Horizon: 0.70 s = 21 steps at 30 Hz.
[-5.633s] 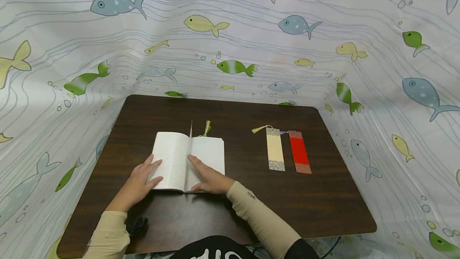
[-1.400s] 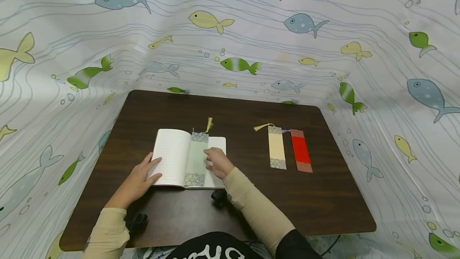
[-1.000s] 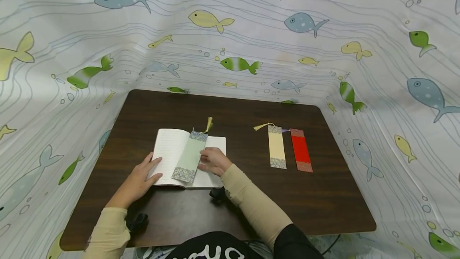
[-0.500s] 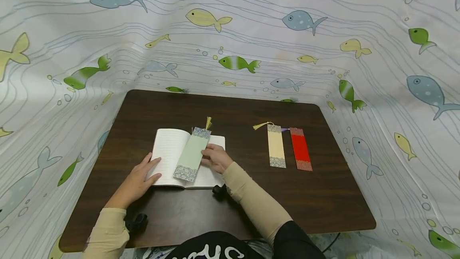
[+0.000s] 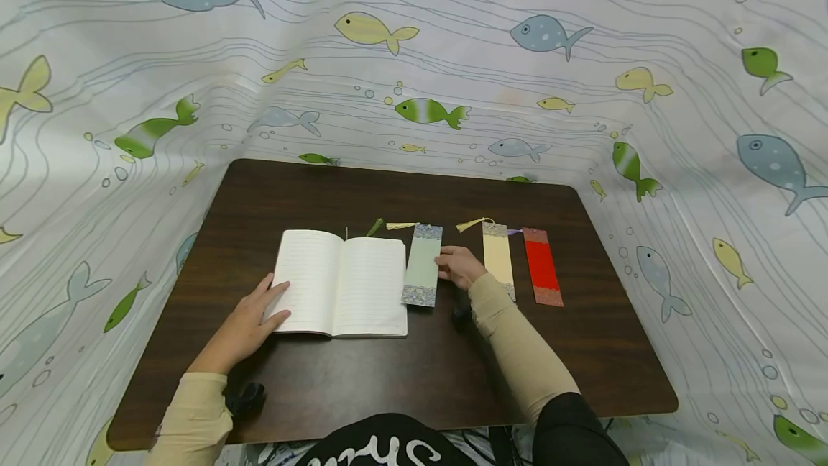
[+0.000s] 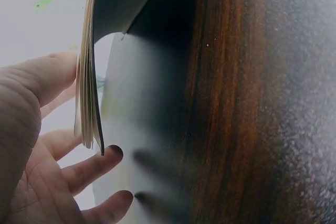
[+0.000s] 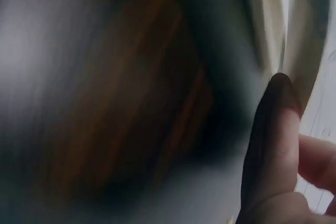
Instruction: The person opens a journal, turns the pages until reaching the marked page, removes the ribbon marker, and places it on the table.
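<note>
An open lined notebook (image 5: 371, 286) lies on the dark wooden table (image 5: 362, 394). My left hand (image 5: 247, 322) rests at its left edge, thumb and a fingertip on the page; the left wrist view shows the notebook's page edges (image 6: 86, 93) beside the extended fingers (image 6: 107, 208). My right hand (image 5: 461, 266) pinches the right edge of a pale green bookmark (image 5: 423, 265) with patterned ends and a cream tassel (image 5: 401, 226). This bookmark overlaps the notebook's right edge in the head view. Up close, the right wrist view shows the thumb (image 7: 278, 150) against a pale strip, blurred.
To the right lie a cream bookmark (image 5: 497, 254), partly covered by my right hand and sleeve, and a red bookmark (image 5: 543, 268) with a purple tassel. A green tassel (image 5: 375, 227) pokes out above the notebook. Fish-patterned cloth (image 5: 414, 78) surrounds the table.
The pages were turned, and the green bookmark showed on the right page. My right hand has lifted it off and moved it right, past the notebook's edge. My left hand has stayed put.
</note>
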Each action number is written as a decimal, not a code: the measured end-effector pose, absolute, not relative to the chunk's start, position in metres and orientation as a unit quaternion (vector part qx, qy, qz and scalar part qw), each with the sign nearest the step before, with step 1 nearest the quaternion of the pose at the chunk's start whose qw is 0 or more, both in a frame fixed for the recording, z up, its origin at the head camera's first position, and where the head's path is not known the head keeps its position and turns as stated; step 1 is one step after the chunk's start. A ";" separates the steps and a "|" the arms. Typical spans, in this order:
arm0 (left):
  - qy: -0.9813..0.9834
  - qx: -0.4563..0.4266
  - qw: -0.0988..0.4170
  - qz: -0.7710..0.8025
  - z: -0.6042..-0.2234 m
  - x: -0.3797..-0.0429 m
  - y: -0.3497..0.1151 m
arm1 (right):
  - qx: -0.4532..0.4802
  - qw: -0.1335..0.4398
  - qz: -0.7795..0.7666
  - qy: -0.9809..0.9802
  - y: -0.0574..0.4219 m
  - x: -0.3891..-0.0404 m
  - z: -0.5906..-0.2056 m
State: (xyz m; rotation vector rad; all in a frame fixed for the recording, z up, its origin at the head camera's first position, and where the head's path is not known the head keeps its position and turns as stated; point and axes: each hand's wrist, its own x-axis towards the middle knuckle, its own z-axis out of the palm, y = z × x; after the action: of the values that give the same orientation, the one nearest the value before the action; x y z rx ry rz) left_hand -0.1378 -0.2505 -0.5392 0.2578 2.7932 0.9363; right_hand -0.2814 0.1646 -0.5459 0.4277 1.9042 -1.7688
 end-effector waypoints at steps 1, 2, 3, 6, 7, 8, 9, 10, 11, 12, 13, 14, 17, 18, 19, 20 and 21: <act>0.940 0.087 0.093 0.316 -0.539 -0.138 -0.250 | 0.155 0.253 -0.633 0.715 0.173 -0.284 -0.546; 0.940 0.088 0.093 0.316 -0.539 -0.138 -0.250 | 0.152 0.255 -0.618 0.728 0.180 -0.286 -0.546; 0.940 0.089 0.094 0.317 -0.540 -0.138 -0.250 | 0.149 0.258 -0.604 0.740 0.187 -0.288 -0.547; 0.939 0.092 0.095 0.318 -0.541 -0.138 -0.250 | 0.139 0.263 -0.577 0.761 0.203 -0.292 -0.547; 0.939 0.093 0.095 0.317 -0.541 -0.138 -0.250 | 0.135 0.264 -0.570 0.766 0.208 -0.293 -0.547; 0.939 0.093 0.096 0.317 -0.541 -0.138 -0.250 | 0.132 0.264 -0.562 0.772 0.212 -0.293 -0.547; 0.939 0.093 0.096 0.316 -0.541 -0.138 -0.250 | 0.130 0.263 -0.556 0.778 0.217 -0.294 -0.547; 0.940 0.093 0.097 0.315 -0.541 -0.138 -0.249 | 0.126 0.263 -0.550 0.782 0.220 -0.294 -0.546; 0.940 0.093 0.097 0.314 -0.541 -0.138 -0.249 | 0.124 0.263 -0.547 0.785 0.223 -0.294 -0.546; 0.940 0.092 0.096 0.313 -0.541 -0.138 -0.249 | 0.123 0.263 -0.545 0.786 0.227 -0.294 -0.546; 0.941 0.091 0.096 0.312 -0.541 -0.138 -0.249 | 0.124 0.262 -0.546 0.786 0.229 -0.295 -0.546; 0.942 0.091 0.095 0.310 -0.541 -0.139 -0.249 | 0.125 0.261 -0.544 0.788 0.232 -0.295 -0.546; 0.943 0.091 0.093 0.306 -0.541 -0.139 -0.248 | 0.130 0.257 -0.541 0.790 0.237 -0.295 -0.543; 0.943 0.091 0.093 0.305 -0.541 -0.139 -0.248 | 0.132 0.257 -0.537 0.792 0.238 -0.295 -0.541; 0.944 0.091 0.093 0.303 -0.541 -0.139 -0.248 | 0.135 0.256 -0.531 0.796 0.239 -0.295 -0.540; 0.944 0.091 0.094 0.302 -0.541 -0.139 -0.248 | 0.135 0.257 -0.527 0.798 0.239 -0.295 -0.538; 0.945 0.091 0.093 0.301 -0.541 -0.140 -0.248 | 0.134 0.258 -0.530 0.797 0.239 -0.295 -0.537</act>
State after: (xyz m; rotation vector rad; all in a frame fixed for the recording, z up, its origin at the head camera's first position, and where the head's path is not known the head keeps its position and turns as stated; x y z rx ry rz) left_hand -0.1396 -0.2481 -0.5410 0.2693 2.8030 0.8939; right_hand -0.2953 0.2389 -0.5372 0.3625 2.1608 -1.4366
